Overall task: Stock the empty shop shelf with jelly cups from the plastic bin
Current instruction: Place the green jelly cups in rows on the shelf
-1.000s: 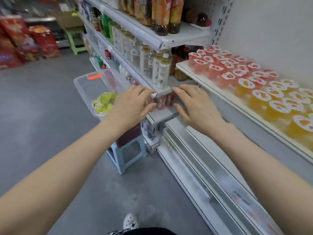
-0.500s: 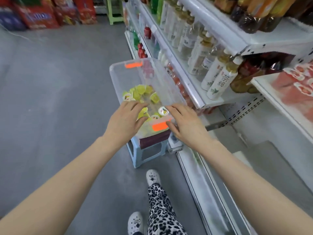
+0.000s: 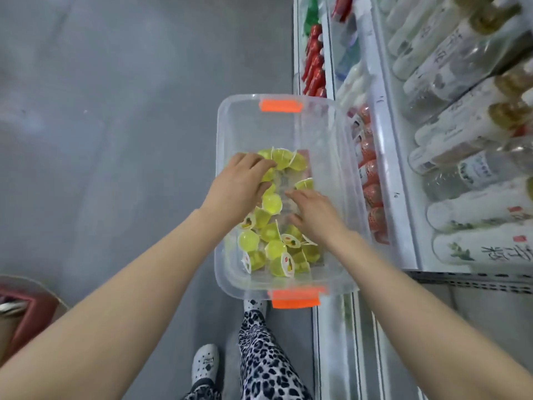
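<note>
Down in the bin (image 3: 331, 134), left hand (image 3: 239, 184) curls its grip round jelly cups (image 3: 281, 160); right hand (image 3: 315, 216), grip slack; bottle labels (image 3: 476, 170) blurred.

Both forearms are bare, from the left hand (image 3: 239, 183) and the right hand (image 3: 314, 215) back to the edge of the view. Lower than the hands, nearer to the person, one leg shows in leopard-print trousers (image 3: 265, 356) — black and grey spots on a pale ground. Below the left hand there is a white clog (image 3: 205, 368) with small holes and a dark charm on its top. The toe of a second white clog (image 3: 253, 306) — also dotted with holes — shows above the trouser leg.
</note>
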